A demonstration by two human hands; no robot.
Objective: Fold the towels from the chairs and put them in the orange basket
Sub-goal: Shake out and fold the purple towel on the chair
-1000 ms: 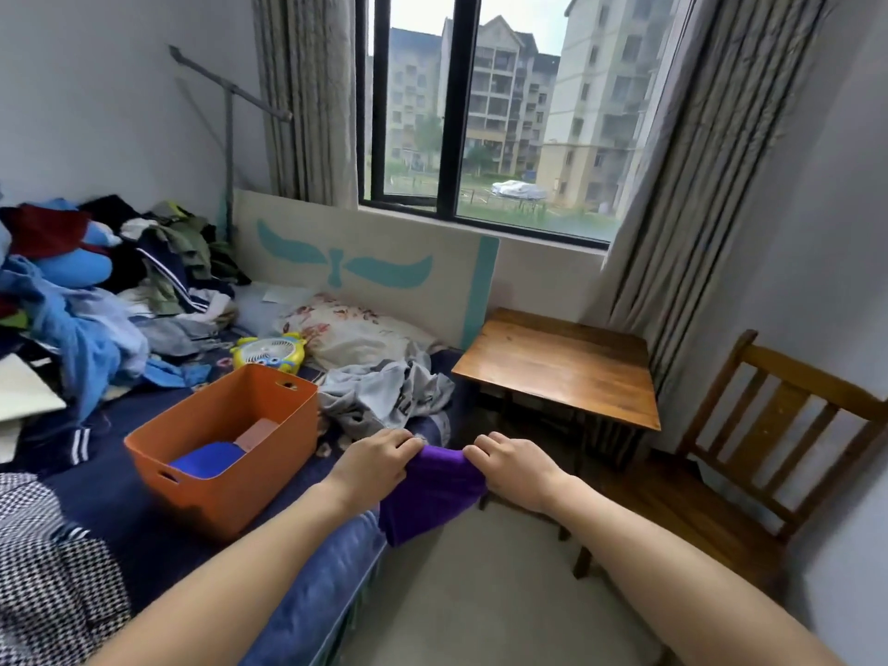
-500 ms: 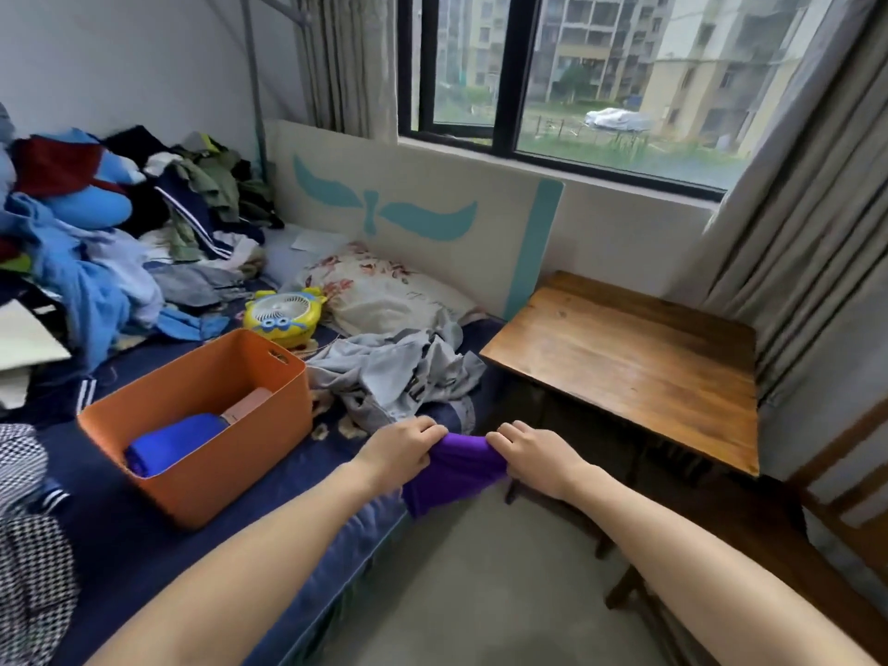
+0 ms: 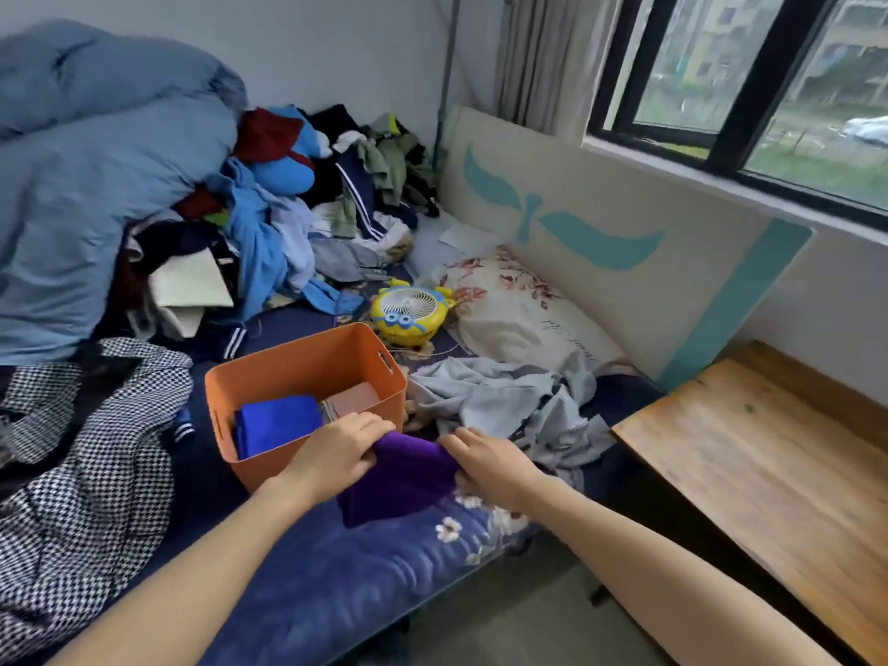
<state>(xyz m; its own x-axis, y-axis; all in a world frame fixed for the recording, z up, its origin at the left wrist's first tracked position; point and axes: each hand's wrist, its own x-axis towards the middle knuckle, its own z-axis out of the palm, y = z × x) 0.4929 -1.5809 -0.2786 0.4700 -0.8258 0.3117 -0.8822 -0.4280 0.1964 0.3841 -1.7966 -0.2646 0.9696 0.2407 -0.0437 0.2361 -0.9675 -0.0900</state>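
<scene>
A folded purple towel (image 3: 399, 478) hangs between both hands just above the dark blue bed cover, right beside the near right corner of the orange basket (image 3: 293, 372). My left hand (image 3: 336, 454) grips its left edge and overlaps the basket's front rim. My right hand (image 3: 490, 466) pinches the towel's right edge. Inside the basket lie a folded blue towel (image 3: 274, 423) and a folded brownish-pink one (image 3: 351, 401).
A grey garment (image 3: 504, 401) lies crumpled right of the basket, with a yellow fan toy (image 3: 408, 314) and floral pillow (image 3: 519, 310) behind. Piled clothes and a blue duvet (image 3: 86, 185) fill the left. A checked cloth (image 3: 81, 473) lies near left. A wooden table (image 3: 759, 468) stands at right.
My view has swung left and down, so the chair is out of sight. Both hands have carried the purple towel from off the bed's edge to over the bed, up against the basket.
</scene>
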